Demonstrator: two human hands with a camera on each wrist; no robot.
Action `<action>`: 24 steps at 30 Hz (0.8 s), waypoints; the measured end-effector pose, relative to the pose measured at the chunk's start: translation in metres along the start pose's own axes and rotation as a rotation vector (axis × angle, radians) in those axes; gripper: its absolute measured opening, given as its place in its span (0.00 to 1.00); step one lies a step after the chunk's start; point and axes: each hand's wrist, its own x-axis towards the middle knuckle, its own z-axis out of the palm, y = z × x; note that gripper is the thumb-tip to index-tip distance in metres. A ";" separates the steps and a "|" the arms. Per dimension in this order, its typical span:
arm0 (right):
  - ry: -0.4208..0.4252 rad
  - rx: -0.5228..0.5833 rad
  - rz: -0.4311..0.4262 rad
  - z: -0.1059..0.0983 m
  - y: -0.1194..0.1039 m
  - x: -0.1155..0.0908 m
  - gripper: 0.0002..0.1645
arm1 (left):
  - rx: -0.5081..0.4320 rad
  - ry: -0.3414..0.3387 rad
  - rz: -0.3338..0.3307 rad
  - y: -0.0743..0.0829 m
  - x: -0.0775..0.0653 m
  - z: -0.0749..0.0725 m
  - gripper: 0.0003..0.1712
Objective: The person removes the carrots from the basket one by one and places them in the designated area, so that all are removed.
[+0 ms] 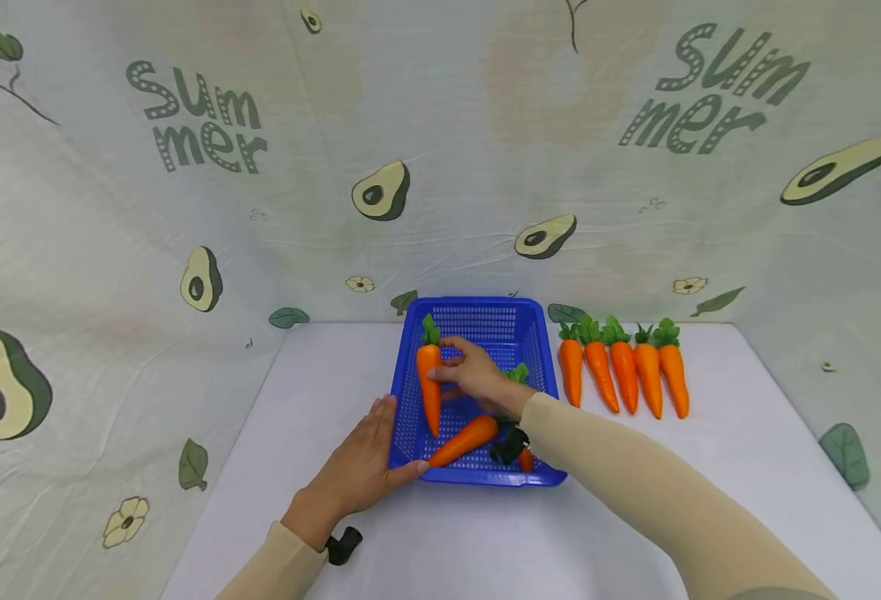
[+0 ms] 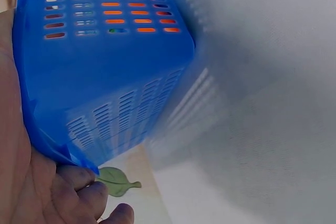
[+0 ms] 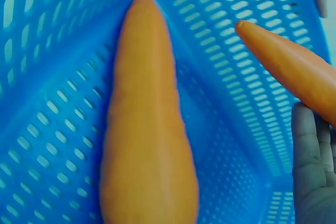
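My right hand (image 1: 478, 375) pinches an orange carrot (image 1: 430, 387) with a green leafy top, upright in the head view over the left part of the blue basket (image 1: 541, 350). The right wrist view shows this carrot (image 3: 294, 66) against the fingers (image 3: 310, 156). Below it, a second carrot (image 1: 466, 442) lies slanted in the basket. An orange end (image 1: 526, 460) and green leaves (image 1: 517, 372) show around my right wrist, the rest hidden. With straight fingers, my left hand (image 1: 361, 462) rests against the basket's left rim, its thumb at the front rim.
Several carrots (image 1: 624, 375) lie side by side on the white table (image 1: 320, 358), right of the basket, leaves toward the back. A patterned cloth (image 1: 455, 150) with avocados hangs behind and along the sides.
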 end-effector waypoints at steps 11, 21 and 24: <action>0.027 0.051 -0.041 -0.021 -0.019 -0.013 0.41 | 0.014 -0.003 -0.004 0.000 -0.001 -0.002 0.68; 0.062 0.055 -0.075 -0.043 -0.027 -0.025 0.41 | 0.014 -0.010 -0.008 0.001 -0.001 -0.002 0.70; 0.072 0.059 -0.079 -0.051 -0.029 -0.030 0.41 | 0.013 -0.014 -0.005 0.002 -0.001 -0.002 0.69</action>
